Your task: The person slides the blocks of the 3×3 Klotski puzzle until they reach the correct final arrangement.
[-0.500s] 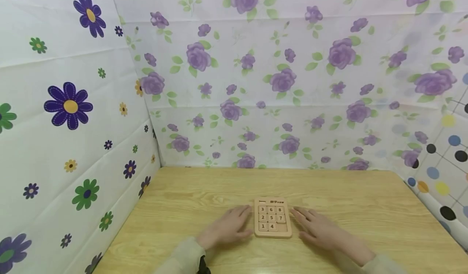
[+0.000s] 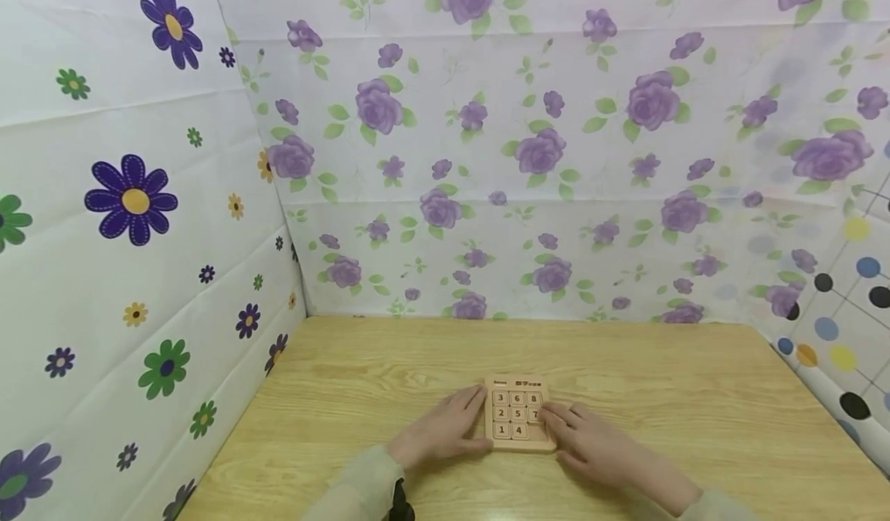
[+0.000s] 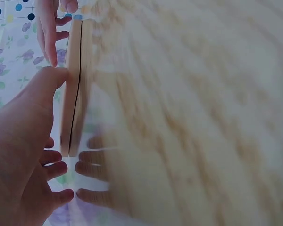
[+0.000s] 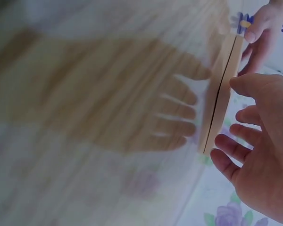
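A wooden number slide puzzle lies flat on the table. Its tiles read 3 6 8, 2 5 7 and 1 4 from the top row down, with the gap at bottom right. My left hand is at its left side, thumb by the near left corner and straight fingers along the edge. On the right, my right hand reaches over the frame, its fingertips partly covering the 7 tile. The left wrist view shows the left thumb touching the puzzle's side. In the right wrist view the right fingers are spread and loosely bent.
The wooden table has a glossy top that mirrors the hands. A cloth with purple roses hangs behind it. Daisy-patterned cloth stands on the left, and dotted cloth on the right.
Both hands have moved inward to the puzzle. The left one now meets its left edge, and the right fingertips have come over the 7 tile. The tiles keep the same order.
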`<state>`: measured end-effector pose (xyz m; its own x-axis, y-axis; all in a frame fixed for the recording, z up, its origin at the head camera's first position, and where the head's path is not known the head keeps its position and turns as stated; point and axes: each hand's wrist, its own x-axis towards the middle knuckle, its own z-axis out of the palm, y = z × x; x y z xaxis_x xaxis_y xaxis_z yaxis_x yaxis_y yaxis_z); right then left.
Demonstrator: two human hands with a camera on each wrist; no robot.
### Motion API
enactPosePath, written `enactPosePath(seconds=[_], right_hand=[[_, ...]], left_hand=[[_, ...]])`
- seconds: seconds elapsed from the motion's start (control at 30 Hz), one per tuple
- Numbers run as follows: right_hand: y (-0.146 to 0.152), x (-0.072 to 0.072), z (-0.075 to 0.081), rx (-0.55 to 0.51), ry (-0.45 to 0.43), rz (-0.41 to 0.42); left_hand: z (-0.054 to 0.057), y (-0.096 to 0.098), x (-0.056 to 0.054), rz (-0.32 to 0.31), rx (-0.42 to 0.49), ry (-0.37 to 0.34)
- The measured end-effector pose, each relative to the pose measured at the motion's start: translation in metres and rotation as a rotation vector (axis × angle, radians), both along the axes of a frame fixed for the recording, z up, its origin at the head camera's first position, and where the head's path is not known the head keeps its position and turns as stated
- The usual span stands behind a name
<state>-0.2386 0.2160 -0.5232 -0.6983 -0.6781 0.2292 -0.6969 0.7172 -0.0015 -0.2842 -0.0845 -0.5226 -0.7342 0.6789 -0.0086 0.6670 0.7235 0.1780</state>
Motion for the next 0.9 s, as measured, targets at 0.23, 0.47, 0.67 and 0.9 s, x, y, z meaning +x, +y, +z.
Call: enactPosePath(seconds=[0.23, 0.47, 0.67, 0.9], right_hand=[[-0.006, 0.003, -0.001, 0.025, 0.092, 0.072], [-0.017, 0.010, 0.005, 0.063, -0.051, 0.051], [-0.025, 0.014, 0.006, 0.079, -0.062, 0.059], [-0.031, 0.016, 0.007, 0.084, -0.129, 0.041]], left_hand=[[-0.002, 0.003, -0.001, -0.032, -0.009, 0.030], [0.002, 0.008, 0.000, -0.038, -0.036, 0.022], [0.005, 0.012, 0.001, 0.000, -0.057, -0.018], [0.005, 0.014, 0.001, 0.020, -0.081, -0.013]])
